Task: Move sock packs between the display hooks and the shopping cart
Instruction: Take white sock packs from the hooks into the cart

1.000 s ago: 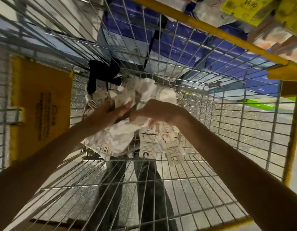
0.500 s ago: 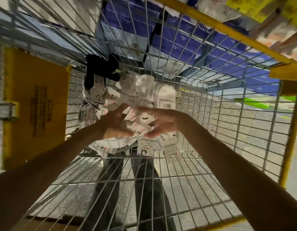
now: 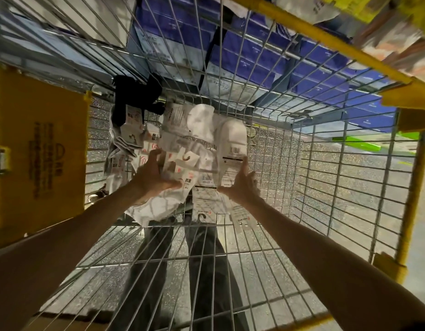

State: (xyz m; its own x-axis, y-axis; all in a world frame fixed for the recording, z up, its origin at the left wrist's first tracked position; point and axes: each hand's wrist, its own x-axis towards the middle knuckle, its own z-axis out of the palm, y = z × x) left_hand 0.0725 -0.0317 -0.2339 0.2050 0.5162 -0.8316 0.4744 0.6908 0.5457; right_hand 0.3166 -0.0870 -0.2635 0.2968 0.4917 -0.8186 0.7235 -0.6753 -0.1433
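Sock packs [image 3: 194, 149] lie heaped on the wire floor at the far end of the shopping cart [image 3: 413, 199]. Most are white, with printed card labels and barcodes; one black pack [image 3: 135, 96] sits in the cart's far left corner. The left hand [image 3: 150, 175] rests on the heap's left side, fingers straight, thumb spread across a labelled pack. The right hand [image 3: 241, 185] touches a long white pack with splayed fingers, gripping nothing
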